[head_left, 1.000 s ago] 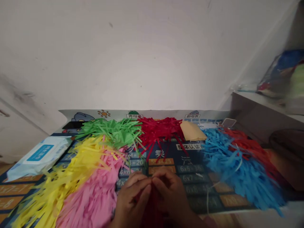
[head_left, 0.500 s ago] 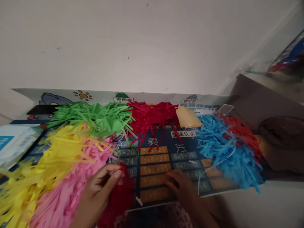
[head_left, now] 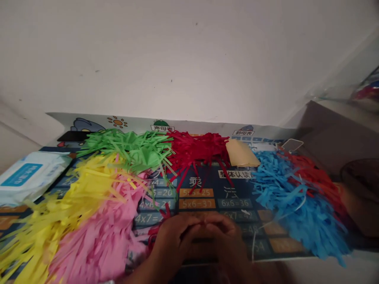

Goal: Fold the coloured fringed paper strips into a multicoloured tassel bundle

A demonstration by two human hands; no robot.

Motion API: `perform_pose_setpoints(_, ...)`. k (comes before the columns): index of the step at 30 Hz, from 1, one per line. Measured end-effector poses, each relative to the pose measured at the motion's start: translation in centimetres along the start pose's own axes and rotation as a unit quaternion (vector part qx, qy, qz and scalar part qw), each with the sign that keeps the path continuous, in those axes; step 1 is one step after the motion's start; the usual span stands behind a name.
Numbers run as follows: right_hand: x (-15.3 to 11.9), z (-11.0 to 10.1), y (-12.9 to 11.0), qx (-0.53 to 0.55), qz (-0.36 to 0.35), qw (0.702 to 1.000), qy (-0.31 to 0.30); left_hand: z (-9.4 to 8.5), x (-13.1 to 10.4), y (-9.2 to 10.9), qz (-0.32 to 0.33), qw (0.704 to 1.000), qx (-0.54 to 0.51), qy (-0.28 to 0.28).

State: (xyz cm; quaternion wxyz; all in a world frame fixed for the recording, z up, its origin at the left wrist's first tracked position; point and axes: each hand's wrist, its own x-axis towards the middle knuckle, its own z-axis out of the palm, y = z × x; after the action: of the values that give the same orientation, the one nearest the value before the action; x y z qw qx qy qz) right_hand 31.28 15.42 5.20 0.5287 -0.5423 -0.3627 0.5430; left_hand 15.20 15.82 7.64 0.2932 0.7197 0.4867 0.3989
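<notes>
Beside ragged red strands [head_left: 154, 230], left hand [head_left: 173, 238] meets curled right hand [head_left: 227, 236].

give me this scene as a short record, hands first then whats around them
left hand: curled, tips meeting the right's; red strips beside it
right hand: curled
held between them: cannot tell
surface: mat printed with multiplication sums
back row: green bunch, red bunch, tan piece
left side: yellow bunch, pink bunch, wipes-style pack
right side: blue bunch, orange-red bunch
</notes>
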Motion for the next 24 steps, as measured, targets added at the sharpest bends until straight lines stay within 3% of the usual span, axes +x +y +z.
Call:
perform_pose_setpoints(4, -0.6, 0.9, 0.2, 0.014, 0.024, 0.999, 0.045, 0.1, -0.4, 0.2, 0.020, 0.999, 0.024, 0.021)
perform_pose_setpoints(7, -0.9, 0.9, 0.3, 0.018, 0.004, 0.999, 0.049, 0.1, -0.7, 0.4, 0.033, 0.999, 0.032, 0.022)
perform_pose_setpoints(14, -1.1, 0.7, 0.6, 0.087, 0.060, 0.992, -0.073, -0.7, -0.7, -0.1, 0.096, 0.995, 0.005, 0.005)
perform_pose_setpoints(17, -1.1, 0.2, 0.6, 0.032, -0.025, 0.993, -0.109, -0.9, -0.5, -0.3, 0.118, 0.993, 0.001, -0.003)
perform_pose_setpoints(20, -1.0, -0.3, 0.8, -0.026, -0.098, 0.992, -0.075, -0.8, -0.4, -0.4, 0.111, 0.994, -0.003, 0.003)
perform_pose_setpoints(24, -0.7, -1.0, 1.3, -0.029, -0.111, 0.993, 0.006, -0.8, -0.2, -0.5, 0.099, 0.995, 0.018, 0.003)
